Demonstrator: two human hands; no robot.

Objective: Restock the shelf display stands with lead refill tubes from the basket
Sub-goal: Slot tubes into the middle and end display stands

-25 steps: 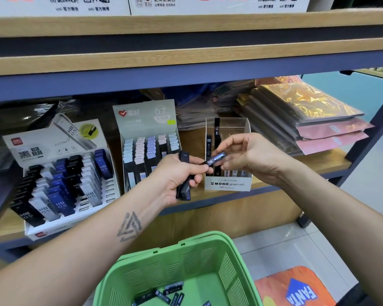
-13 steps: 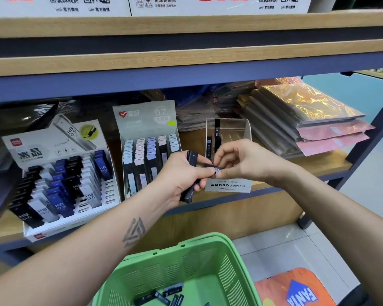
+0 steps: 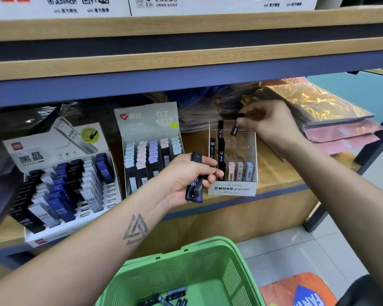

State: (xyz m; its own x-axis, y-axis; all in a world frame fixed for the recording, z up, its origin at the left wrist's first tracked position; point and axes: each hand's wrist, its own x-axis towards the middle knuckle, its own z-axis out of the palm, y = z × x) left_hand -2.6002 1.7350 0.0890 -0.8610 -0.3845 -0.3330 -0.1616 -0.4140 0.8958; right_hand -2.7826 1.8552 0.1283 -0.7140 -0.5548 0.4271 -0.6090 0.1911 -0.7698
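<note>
We are pinching one lead tube in our right hand above the clear stand. Our left hand is gripping a bundle of tubes over the green basket.

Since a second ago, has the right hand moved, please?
Yes. The right hand has risen from the MONO stand's front to its back rim, pinching a tube.

Wood-edged blue shelving stands on pale tiled floor.
</note>
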